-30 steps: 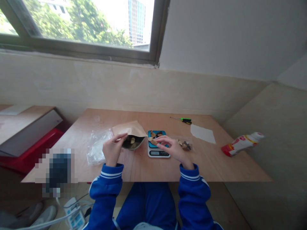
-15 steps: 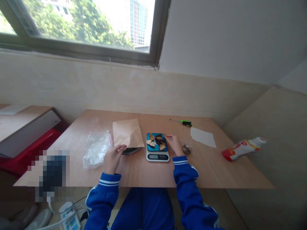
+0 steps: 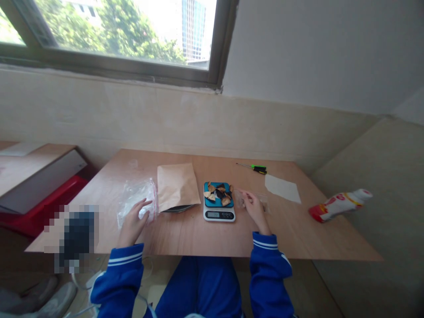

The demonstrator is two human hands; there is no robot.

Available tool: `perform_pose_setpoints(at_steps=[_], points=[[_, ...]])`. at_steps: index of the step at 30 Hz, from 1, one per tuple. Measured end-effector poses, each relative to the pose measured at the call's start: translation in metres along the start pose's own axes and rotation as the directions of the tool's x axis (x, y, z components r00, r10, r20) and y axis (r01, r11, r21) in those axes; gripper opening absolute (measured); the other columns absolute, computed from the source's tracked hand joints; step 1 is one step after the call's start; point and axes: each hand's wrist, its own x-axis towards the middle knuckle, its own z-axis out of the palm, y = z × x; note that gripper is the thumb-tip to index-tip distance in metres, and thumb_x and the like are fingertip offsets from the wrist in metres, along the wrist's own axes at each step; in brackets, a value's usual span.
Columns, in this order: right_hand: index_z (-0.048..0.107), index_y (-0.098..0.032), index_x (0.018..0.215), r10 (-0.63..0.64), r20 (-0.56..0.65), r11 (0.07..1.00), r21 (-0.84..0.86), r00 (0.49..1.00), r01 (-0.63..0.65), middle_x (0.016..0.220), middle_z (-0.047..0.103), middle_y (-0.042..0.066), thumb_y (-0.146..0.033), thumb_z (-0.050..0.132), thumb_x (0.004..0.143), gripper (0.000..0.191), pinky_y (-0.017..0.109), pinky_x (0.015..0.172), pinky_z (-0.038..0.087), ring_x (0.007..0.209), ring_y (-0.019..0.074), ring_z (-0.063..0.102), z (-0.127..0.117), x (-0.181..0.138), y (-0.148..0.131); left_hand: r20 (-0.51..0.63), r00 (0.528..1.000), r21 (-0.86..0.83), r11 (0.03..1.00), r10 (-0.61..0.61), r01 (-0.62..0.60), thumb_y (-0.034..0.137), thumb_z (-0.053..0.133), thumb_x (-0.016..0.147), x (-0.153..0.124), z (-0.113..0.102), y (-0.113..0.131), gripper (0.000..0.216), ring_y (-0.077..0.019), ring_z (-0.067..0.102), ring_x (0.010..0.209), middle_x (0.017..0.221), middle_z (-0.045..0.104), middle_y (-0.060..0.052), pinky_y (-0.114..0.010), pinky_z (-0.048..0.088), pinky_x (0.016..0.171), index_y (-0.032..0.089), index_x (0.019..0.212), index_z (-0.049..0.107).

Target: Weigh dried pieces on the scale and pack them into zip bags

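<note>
Had screwdriver (image 3: 258,168) and bottle (image 3: 341,205) off right; had dried pieces (image 3: 220,193) on scale (image 3: 219,215) beside brown pouch (image 3: 178,183); held left fingers (image 3: 142,203) parted over clear bag (image 3: 133,191), right fingers (image 3: 249,198) at small bag (image 3: 263,198), with grip unclear.

Scale digits (image 3: 215,215) unreadable; right hand (image 3: 255,208) partly hides small bag (image 3: 263,198)

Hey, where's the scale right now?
In the head view, the scale sits near the middle of the table, between the paper bag on its left and the right hand.
</note>
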Motion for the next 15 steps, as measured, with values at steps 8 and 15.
perform_pose_setpoints(at_steps=[8, 15], points=[[0.069, -0.016, 0.094, 0.05, -0.053, 0.993, 0.113, 0.997, -0.044, 0.103, 0.069, 0.015, -0.05, 0.047, 0.083, 0.041, 0.044, 0.088, 0.047, 0.096, 0.0261, 0.062, -0.002, -0.034, -0.003, 0.074, 0.996, 0.07, 0.996, -0.058, 0.053, 0.049, 0.053, 0.073, -0.005, 0.016, -0.023, 0.045, -0.0285, 0.055, 0.114, 0.117, 0.062, -0.012, -0.042, 0.041, 0.1, 0.018, 0.104, 0.061], [0.068, -0.016, 0.096, 0.078, -0.021, 0.987, 0.143, 0.997, -0.074, 0.106, 0.068, 0.016, -0.047, 0.046, 0.085, 0.039, 0.045, 0.088, 0.048, 0.102, 0.0273, 0.061, 0.007, -0.041, 0.008, -0.041, 0.98, 0.282, 0.938, -0.197, 0.201, 0.039, 0.043, 0.083, -0.007, 0.025, -0.001, 0.035, -0.0281, 0.059, 0.103, 0.109, 0.063, -0.012, -0.039, 0.045, 0.089, 0.018, 0.103, 0.061]])
